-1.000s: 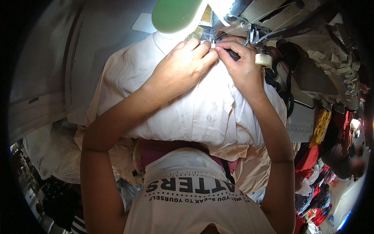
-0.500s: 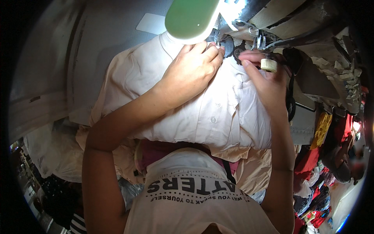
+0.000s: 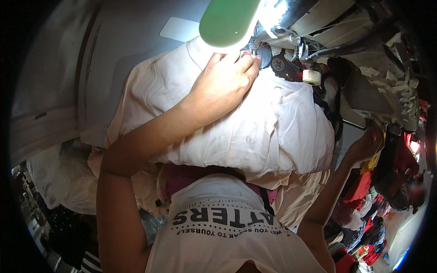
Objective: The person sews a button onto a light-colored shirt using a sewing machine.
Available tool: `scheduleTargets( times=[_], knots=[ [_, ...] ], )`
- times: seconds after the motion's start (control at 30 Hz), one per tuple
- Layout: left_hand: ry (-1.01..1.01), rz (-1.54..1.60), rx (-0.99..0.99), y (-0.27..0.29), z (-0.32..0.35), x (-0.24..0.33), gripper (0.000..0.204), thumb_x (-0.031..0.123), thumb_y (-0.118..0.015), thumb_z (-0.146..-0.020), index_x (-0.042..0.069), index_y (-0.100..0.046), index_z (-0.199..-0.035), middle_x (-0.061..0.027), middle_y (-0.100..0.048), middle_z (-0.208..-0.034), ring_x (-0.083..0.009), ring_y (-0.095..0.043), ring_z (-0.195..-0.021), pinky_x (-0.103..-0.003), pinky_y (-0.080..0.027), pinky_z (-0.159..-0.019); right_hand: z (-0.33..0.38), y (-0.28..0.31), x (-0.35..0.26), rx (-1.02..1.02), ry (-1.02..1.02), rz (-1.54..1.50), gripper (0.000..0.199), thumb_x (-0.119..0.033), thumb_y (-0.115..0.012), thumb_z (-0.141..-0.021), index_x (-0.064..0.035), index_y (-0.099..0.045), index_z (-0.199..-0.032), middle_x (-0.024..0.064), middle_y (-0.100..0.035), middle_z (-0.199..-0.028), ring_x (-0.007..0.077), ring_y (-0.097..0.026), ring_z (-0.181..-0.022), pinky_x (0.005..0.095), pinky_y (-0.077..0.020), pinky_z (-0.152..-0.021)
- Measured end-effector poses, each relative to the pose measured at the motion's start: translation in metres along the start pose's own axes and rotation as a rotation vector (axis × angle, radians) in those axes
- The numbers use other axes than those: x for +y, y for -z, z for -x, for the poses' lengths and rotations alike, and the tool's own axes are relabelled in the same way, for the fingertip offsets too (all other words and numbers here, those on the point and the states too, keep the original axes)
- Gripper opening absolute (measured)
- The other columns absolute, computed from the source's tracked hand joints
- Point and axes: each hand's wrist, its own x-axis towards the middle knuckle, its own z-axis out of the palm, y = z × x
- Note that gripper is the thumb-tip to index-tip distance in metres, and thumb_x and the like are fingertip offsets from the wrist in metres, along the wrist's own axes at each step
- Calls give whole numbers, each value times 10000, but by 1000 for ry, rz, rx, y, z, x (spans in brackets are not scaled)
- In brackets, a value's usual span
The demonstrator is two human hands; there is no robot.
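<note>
A white button-up shirt [image 3: 223,136] lies spread over the table before me, its collar part at the upper left. My left hand [image 3: 227,77] presses down on the shirt with bent fingers, gripping cloth beside the metal presser parts of a sewing machine [image 3: 298,48]. The fingertips are partly hidden under a green oval panel with a pale rim [image 3: 227,22]. Off to the right, my right hand [image 3: 368,143] is at the table's edge, away from the shirt. Its fingers are curled together in shadow; what they hold, if anything, cannot be made out.
A ribbed pale knob [image 3: 312,77] sticks out right of the presser. A bright lamp [image 3: 275,13] shines above. Small whitish scraps [image 3: 403,86] hang at the far right. Red and yellow cloths [image 3: 357,186] lie beyond the table. Clear plastic [image 3: 61,182] is at the left.
My right hand has moved from beside the presser and knob out to the table's right edge, leaving the shirt's right part uncovered. My left hand stays in place.
</note>
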Motion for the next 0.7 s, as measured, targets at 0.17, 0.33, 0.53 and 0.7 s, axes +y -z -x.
scheduleTargets(
  times=[0.17, 0.33, 0.53, 0.7],
  knots=[
    [14, 27, -6, 1, -1, 1, 385, 106, -543, -769, 15, -550, -1143, -100, -586, -1048, -213, -521, -926, -327, -406, -806, 9, -6, 10, 18, 22, -87, 244, -91, -578, -852, 21, -567, -1068, 125, -551, -1072, 237, -545, -987, 344, -459, -831],
    [35, 14, -32, 2, -2, 2, 388, 106, -540, -770, 20, -550, -1148, -113, -584, -1060, -219, -521, -927, -334, -403, -816, 10, -7, 2, -15, -25, -137, 322, -113, -572, -860, 27, -502, -1141, 163, -504, -1132, 273, -534, -1002, 367, -440, -865],
    [12, -5, -23, 1, -3, 0, 397, 110, -558, -756, 22, -554, -1142, -107, -586, -1055, -215, -521, -925, -328, -402, -814, 10, -7, 9, -17, 52, -46, 334, -139, -566, -867, 29, -490, -1145, 172, -498, -1131, 290, -547, -976, 386, -440, -851],
    [11, 46, -18, 0, -3, -1, 393, 115, -577, -748, 26, -562, -1131, -89, -587, -1049, -207, -520, -915, -323, -404, -800, 11, -11, 5, 23, -50, -118, 292, -156, -558, -868, 23, -531, -1097, 160, -553, -1041, 304, -548, -942, 417, -402, -853]
  ],
)
